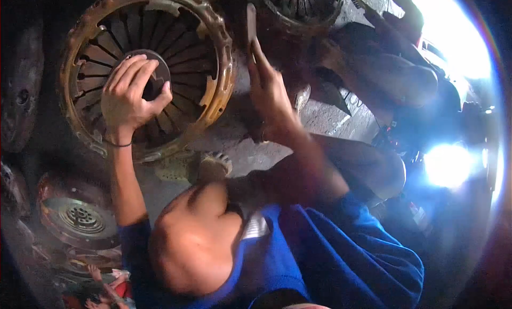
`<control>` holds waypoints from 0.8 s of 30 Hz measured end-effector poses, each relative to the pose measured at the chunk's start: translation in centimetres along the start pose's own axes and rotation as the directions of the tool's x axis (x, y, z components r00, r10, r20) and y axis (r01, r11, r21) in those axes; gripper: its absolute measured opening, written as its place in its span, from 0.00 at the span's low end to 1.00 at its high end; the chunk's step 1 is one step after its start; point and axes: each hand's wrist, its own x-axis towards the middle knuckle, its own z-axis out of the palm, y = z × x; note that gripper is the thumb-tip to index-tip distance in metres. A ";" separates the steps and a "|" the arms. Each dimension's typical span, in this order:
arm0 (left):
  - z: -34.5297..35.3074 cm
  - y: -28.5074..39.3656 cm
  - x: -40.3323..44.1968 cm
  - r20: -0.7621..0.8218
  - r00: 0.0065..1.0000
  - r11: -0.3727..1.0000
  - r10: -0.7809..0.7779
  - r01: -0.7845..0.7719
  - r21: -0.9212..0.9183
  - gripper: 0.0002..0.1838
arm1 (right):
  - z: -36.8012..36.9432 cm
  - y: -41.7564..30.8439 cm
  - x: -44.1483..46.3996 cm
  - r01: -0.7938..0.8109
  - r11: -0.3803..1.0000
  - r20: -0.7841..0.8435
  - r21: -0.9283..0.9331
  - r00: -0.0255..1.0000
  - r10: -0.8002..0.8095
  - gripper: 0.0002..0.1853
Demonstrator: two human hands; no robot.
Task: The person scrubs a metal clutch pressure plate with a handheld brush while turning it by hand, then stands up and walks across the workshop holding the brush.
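Observation:
A large rusty clutch pressure plate [220, 90] with radial spring fingers lies at the upper left. My left hand [130, 90] is over its middle, fingers curled on a dark metal ring [161, 64] there, the thumb across the ring's opening. To the right of the plate, my right hand [271, 93] is raised and closed around a flat, narrow metal bar [252, 23], whose blunt end points up. The bar is apart from the plate. Most of its lower part is hidden by my fingers, so its exact kind cannot be made out.
Another clutch pressure plate [305, 7] lies at the top. A round flywheel-like part [80, 215] is at the lower left, and a dark disc [22, 85] at the left edge. My bare knee [192, 245] is close below. Another person's hand [96, 274] shows at bottom left.

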 end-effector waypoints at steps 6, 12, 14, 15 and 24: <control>-0.1 0.1 -0.3 0.003 0.999 0.999 0.045 -0.045 0.004 0.23 | 5.6 6.2 -2.5 0.149 0.989 0.032 0.022 0.988 -0.150 0.32; 0.8 -0.9 -0.7 0.074 0.997 0.999 -0.001 0.004 -0.039 0.23 | -0.8 1.8 1.5 -0.025 0.992 0.123 0.120 0.992 0.010 0.45; 0.9 -1.0 -0.8 0.076 0.997 1.000 -0.009 0.010 -0.016 0.23 | 0.5 2.9 -3.3 0.158 0.963 -0.021 0.219 0.987 -0.157 0.43; 0.8 -0.9 -0.7 0.059 0.998 1.000 -0.004 0.005 -0.020 0.23 | 3.5 5.8 -5.1 0.166 0.953 -0.017 0.255 0.986 -0.167 0.43; 0.5 -0.7 -0.5 0.075 0.997 1.000 0.014 -0.013 -0.011 0.22 | 0.3 1.8 4.7 0.140 0.984 -0.030 0.111 0.990 -0.137 0.46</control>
